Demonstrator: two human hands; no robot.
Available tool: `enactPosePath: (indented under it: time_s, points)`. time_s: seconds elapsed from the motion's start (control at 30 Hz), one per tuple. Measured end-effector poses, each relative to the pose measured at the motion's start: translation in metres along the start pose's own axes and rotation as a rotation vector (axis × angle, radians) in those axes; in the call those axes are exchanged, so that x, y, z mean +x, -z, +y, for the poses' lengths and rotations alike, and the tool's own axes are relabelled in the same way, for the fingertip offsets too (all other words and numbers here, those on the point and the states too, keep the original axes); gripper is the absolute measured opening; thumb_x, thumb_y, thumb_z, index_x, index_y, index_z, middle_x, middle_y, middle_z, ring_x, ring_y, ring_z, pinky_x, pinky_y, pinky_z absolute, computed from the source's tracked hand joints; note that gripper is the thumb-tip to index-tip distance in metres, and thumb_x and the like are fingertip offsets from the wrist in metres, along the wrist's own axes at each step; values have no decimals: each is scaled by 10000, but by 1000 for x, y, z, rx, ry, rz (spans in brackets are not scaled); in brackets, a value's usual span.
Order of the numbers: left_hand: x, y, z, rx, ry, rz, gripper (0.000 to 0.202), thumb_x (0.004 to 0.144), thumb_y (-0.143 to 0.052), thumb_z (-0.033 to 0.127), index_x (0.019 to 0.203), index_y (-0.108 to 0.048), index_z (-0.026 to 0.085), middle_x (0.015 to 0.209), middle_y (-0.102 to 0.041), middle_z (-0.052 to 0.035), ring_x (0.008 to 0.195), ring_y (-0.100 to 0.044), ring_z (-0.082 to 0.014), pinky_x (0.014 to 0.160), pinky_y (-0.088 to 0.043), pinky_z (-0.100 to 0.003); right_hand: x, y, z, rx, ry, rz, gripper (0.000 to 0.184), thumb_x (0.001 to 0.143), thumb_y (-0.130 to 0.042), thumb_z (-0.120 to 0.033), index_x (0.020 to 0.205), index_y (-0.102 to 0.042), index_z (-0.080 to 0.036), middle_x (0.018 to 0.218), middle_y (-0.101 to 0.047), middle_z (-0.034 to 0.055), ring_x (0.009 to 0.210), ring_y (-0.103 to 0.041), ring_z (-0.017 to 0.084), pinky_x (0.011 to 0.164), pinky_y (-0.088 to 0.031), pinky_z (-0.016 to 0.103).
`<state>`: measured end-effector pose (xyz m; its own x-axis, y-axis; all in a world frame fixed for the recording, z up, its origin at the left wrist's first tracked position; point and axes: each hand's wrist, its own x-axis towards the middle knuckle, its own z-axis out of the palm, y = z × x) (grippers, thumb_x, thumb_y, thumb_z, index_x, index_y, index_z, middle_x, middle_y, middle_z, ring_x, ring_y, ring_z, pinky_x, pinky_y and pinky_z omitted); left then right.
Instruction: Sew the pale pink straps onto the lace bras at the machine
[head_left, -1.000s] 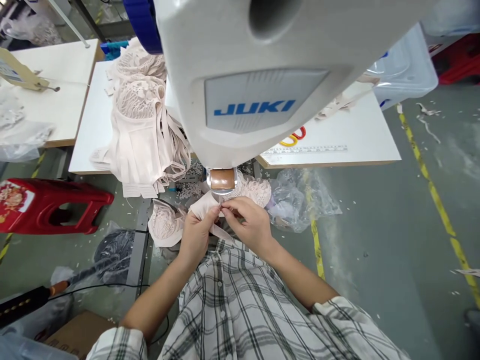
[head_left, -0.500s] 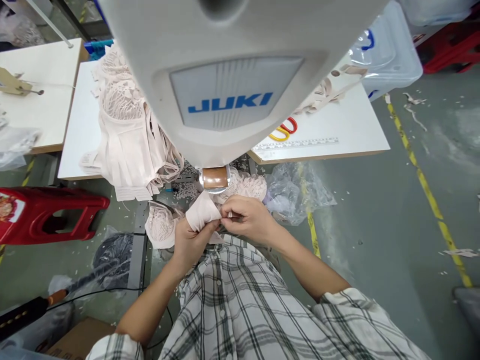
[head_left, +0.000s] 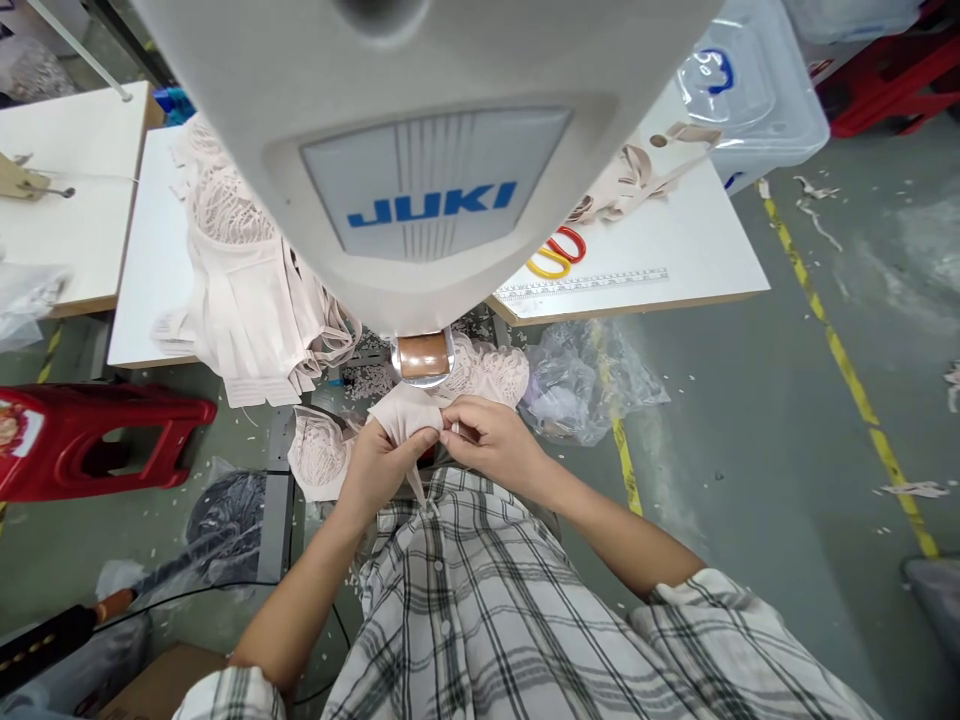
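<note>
Ok, L hand [head_left: 373, 465] & R hand [head_left: 491, 440] both pinch beige fabric [head_left: 405, 411] nr JUKI machine [head_left: 431, 240].

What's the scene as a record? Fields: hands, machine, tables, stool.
left hand: grips pale fabric piece
right hand: fingertips pinched at its edge
machine: white JUKI head, beyond the hands
table, left of head: pile of pale lace garments
table, right of head: red-and-yellow scissors, ruler, beige strips
stool: red, far left
</note>
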<state>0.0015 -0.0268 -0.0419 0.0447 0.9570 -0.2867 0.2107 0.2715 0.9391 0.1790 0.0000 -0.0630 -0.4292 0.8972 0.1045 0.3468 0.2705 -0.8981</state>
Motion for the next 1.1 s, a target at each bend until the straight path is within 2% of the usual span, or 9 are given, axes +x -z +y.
enactPosePath:
  time_s: [0.07,0.17,0.27,0.37,0.43,0.53,0.63,0.9,1.1]
  points:
    - [1,1,1,35,-17,19,242,824,-705,378,781,-679,141,745,-678,-33,708,-601,-165,678,-484,-263,-1,2,0,-7,-6,16,105,858,-584,-211,763,-625,-198,695,-534,-14,674,-509,126,620,-371,261]
    - [3,4,4,111,-58,57,275,845,-680,397,733,-663,147,680,-642,-16,667,-572,-156,642,-447,-252,0,13,3,118,-89,-27,114,874,-596,-273,893,-685,-205,841,-659,13,718,-564,134,656,-420,269]
    - [7,10,7,138,-48,11,277,874,-642,414,760,-651,162,668,-622,-2,646,-553,-149,621,-426,-246,1,26,6,199,-170,-35,186,908,-562,-330,989,-698,-230,947,-704,15,720,-577,132,650,-432,268]
    - [10,12,13,184,-78,-56,235,893,-615,386,802,-636,170,739,-628,-3,703,-554,-149,673,-436,-247,0,33,5,134,-167,23,127,886,-589,-306,972,-651,-236,899,-684,-8,679,-546,117,625,-406,254]
    - [10,10,17,247,-134,-79,233,896,-608,359,759,-598,171,710,-586,9,688,-520,-137,670,-421,-240,0,35,2,84,-151,28,91,862,-605,-279,940,-593,-233,801,-636,-32,591,-490,99,570,-366,242]
    - [6,5,26,311,-191,-113,216,906,-587,328,761,-588,168,709,-572,8,689,-512,-138,669,-412,-244,-2,36,-4,3,-118,-5,96,842,-591,-229,878,-502,-232,639,-506,-76,508,-415,88,528,-306,235]
    - [3,1,34,334,-173,-166,181,927,-558,313,861,-626,159,802,-620,-13,758,-551,-154,702,-426,-254,-1,37,-8,-87,-60,-57,129,837,-551,-166,850,-440,-228,592,-432,-89,511,-397,91,544,-276,233]
    - [1,-4,37,348,-173,-134,181,929,-565,302,827,-611,160,771,-606,5,727,-527,-133,699,-434,-244,1,39,-12,-185,20,-68,169,802,-524,-85,853,-426,-213,632,-453,-75,560,-408,97,581,-260,230]
    - [4,-7,37,354,-142,-98,207,907,-597,314,881,-702,138,820,-689,-31,773,-599,-170,731,-468,-276,3,42,-10,-108,-43,-86,102,838,-559,-169,915,-502,-203,631,-513,-72,569,-457,103,613,-301,233]
